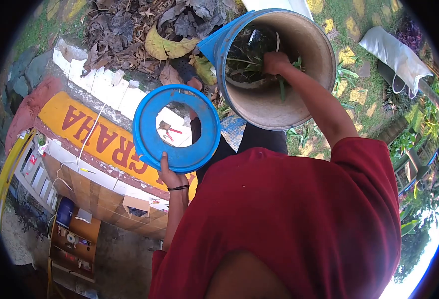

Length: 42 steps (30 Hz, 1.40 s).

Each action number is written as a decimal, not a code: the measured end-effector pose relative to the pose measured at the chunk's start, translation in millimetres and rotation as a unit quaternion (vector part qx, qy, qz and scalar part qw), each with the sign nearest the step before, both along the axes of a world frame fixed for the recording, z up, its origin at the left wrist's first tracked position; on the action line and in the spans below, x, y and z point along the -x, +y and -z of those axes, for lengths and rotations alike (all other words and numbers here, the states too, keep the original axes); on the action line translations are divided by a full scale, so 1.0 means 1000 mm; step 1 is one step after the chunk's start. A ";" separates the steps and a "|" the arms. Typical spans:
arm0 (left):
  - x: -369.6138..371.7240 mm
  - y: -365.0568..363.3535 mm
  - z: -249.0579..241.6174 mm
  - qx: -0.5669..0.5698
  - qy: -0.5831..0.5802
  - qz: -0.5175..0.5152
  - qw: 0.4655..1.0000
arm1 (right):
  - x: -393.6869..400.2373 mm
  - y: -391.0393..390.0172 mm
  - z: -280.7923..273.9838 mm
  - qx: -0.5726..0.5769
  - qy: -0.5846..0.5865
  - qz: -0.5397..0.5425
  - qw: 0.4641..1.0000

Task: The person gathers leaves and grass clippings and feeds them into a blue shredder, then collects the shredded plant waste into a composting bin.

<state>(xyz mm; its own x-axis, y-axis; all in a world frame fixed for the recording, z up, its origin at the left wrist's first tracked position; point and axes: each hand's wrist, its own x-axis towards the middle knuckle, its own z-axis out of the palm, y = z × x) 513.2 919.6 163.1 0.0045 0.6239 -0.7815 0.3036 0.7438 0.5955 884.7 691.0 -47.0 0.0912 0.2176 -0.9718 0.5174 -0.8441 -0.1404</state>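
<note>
In the head view, my left hand (pixel 167 174) grips the lower edge of a round blue lid (pixel 149 122), its thumb lying on the top face. The lid has a large hole cut in its middle. My right hand (pixel 275 64) reaches inside a tilted blue bucket (pixel 307 55) with a dirty beige inside. Its fingers are curled among green grass clippings (pixel 244 70), with leafy stems sticking out around them. The fingertips are partly hidden. The lid is held beside the bucket, apart from its rim.
Dry leaves (pixel 114 40) lie beyond a white-tiled ledge (pixel 105 82). Through the lid's hole shows a red-handled tool (pixel 169 130). A yellow lettered sign (pixel 85 124) runs along the ledge. At right, a white sack (pixel 396 57) lies on the grass. A wooden shelf (pixel 72 249) stands lower left.
</note>
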 end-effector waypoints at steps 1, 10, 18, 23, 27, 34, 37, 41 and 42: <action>0.000 0.000 0.001 -0.001 0.000 -0.001 1.000 | -0.005 -0.004 0.021 -0.036 -0.102 -0.042 0.993; 0.010 -0.006 -0.003 0.003 0.014 0.002 1.000 | 0.045 -0.029 0.124 -0.039 -0.250 -0.078 0.964; 0.007 -0.006 0.001 0.002 -0.001 -0.032 0.999 | 0.052 -0.022 0.086 0.040 -0.143 -0.023 0.989; 0.002 -0.005 -0.001 0.012 -0.010 -0.032 0.999 | 0.123 -0.034 0.140 -0.148 0.167 -0.185 0.957; 0.001 -0.003 -0.001 -0.007 0.007 0.002 1.000 | 0.129 -0.005 0.081 -0.089 0.220 0.138 0.961; 0.001 -0.001 0.000 -0.012 0.005 -0.008 1.000 | 0.075 -0.014 0.034 -0.035 0.019 0.148 0.988; -0.002 -0.003 0.000 -0.002 0.014 -0.010 1.000 | 0.076 -0.019 0.049 -0.063 -0.060 0.029 0.996; 0.000 -0.008 0.002 0.008 0.007 -0.014 1.000 | 0.080 -0.002 0.061 -0.101 -0.042 0.033 0.993; -0.002 -0.009 0.000 0.012 0.002 -0.027 1.000 | 0.086 0.001 0.059 -0.095 -0.065 0.025 0.993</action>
